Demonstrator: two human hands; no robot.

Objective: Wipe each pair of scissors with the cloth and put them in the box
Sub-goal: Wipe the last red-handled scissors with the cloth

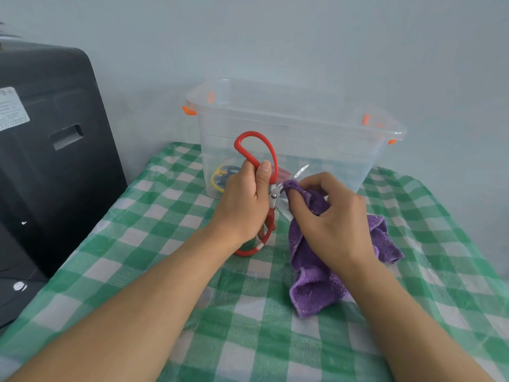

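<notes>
My left hand point(245, 199) grips red-handled scissors point(259, 150) by the handles, holding them spread apart above the table. One blade tip points up and right in front of the box. My right hand point(327, 213) holds a purple cloth point(311, 288) and pinches it around a blade close to the pivot screw. The rest of the cloth hangs down onto the table. Behind both hands stands a clear plastic box point(297, 119) with orange clips. Inside it, at the bottom left, lie yellow and blue-handled scissors point(223, 176).
A green and white checked tablecloth point(170, 244) covers the table. A large black object point(49, 150) with a white label stands at the left, close to the table's edge. A pale wall rises right behind the box.
</notes>
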